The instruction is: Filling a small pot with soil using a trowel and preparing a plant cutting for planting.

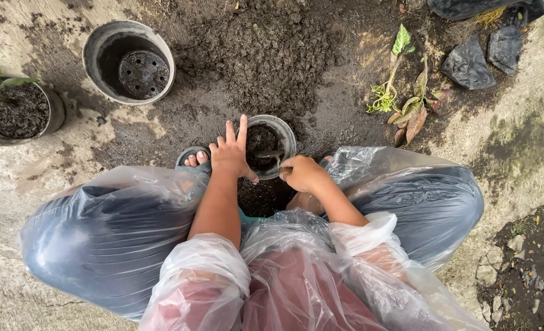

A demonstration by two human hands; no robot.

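Note:
A small black pot partly filled with dark soil sits on the ground between my knees. My left hand rests on its left rim with the fingers spread, steadying it. My right hand is closed at the pot's right rim around a thin dark handle that reaches into the soil; what tool it is I cannot tell. Loose soil lies just below the pot. Clear plastic rainwear covers my legs and arms.
A heap of dark soil spreads behind the pot. An empty grey pot stands at upper left, a planted seedling pot at far left. Uprooted seedlings and black plastic bags lie upper right. My sandalled foot is beside the pot.

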